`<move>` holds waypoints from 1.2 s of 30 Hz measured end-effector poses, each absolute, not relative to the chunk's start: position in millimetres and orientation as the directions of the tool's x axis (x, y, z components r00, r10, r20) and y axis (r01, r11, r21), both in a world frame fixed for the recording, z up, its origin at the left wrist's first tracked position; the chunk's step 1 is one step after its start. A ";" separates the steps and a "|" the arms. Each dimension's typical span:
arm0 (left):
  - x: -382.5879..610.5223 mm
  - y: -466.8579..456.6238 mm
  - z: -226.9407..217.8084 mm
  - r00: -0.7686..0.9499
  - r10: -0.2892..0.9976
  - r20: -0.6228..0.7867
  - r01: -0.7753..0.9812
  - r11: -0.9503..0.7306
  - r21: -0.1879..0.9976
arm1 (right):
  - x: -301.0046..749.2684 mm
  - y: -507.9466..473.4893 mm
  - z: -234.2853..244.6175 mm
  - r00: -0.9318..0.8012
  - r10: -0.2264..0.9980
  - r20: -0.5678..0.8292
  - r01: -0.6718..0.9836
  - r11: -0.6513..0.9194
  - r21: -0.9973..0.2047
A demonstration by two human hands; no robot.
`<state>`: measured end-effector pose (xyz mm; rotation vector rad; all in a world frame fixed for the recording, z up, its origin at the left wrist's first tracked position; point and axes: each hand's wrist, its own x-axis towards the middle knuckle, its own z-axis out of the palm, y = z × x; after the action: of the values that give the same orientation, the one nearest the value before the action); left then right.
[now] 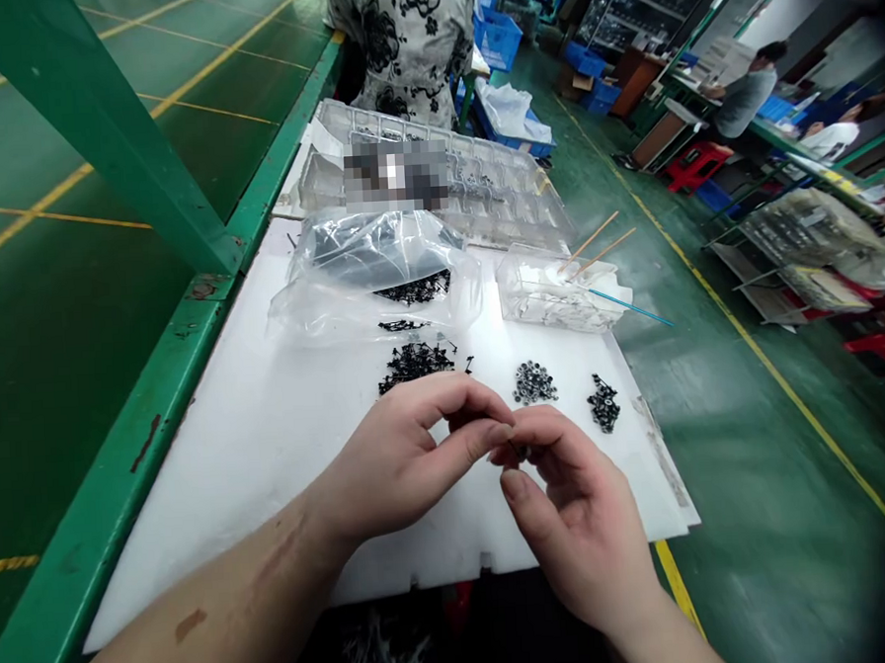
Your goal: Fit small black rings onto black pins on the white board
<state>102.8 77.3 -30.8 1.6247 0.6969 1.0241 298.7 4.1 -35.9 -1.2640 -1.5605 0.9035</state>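
Observation:
My left hand (411, 452) and my right hand (586, 512) meet fingertip to fingertip above the front of the white board (228, 481). A small black part (519, 450) shows at the right fingertips, mostly covered by the fingers. The left thumb and forefinger are pinched together beside it; whatever lies between them is hidden. Beyond my left hand lies a heap of small black parts with thin stems (418, 360). Past my right hand are a cluster of small ring-like pieces (534, 382) and a smaller pile of black parts (604, 403).
A clear plastic bag (379, 256) with black parts lies farther back. Behind it stands a clear compartment tray (494, 180). A clear box (552, 301) holds sticks that jut out rightward. A green metal frame (190, 335) borders the left; a person in a patterned top (413, 46) sits opposite.

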 end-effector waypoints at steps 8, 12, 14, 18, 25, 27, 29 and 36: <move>106.8 70.3 -34.7 0.428 0.871 0.239 -0.076 -0.229 0.970 | 300.7 8.9 -26.5 0.002 0.985 0.171 0.354 0.159 -0.922; 109.8 71.3 -38.5 0.491 0.866 0.095 -0.136 -0.032 0.990 | 296.2 8.5 -30.4 0.116 0.993 -0.006 0.113 -0.019 -0.993; 111.6 72.0 -39.7 0.517 0.854 0.062 -0.158 0.023 0.987 | 294.4 8.0 -35.1 0.135 0.990 -0.047 0.035 -0.052 -0.998; 113.1 73.3 -39.2 0.538 0.842 0.037 -0.181 0.072 0.981 | 289.7 8.7 -41.0 0.158 0.986 -0.051 -0.059 -0.042 -0.997; 110.5 75.5 -34.0 0.474 0.871 0.132 -0.076 -0.109 0.991 | 286.3 10.1 -34.5 0.159 0.983 -0.086 -0.002 -0.087 -0.996; 110.7 75.7 -33.7 0.486 0.864 0.132 -0.073 -0.111 0.991 | 286.9 11.0 -33.7 0.158 0.984 -0.088 0.018 -0.092 -0.996; 111.1 75.6 -33.7 0.498 0.856 0.138 -0.076 -0.116 0.990 | 286.7 11.8 -33.8 0.148 0.986 -0.075 0.045 -0.083 -0.996; 110.5 72.3 -35.1 0.479 0.857 0.192 -0.064 -0.184 0.981 | 303.1 8.1 -34.8 0.098 0.995 -0.037 0.089 -0.045 -0.995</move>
<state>110.5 72.3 -35.1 1.5334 0.7169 0.9652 303.1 8.1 -34.8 -1.3503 -1.1838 1.1233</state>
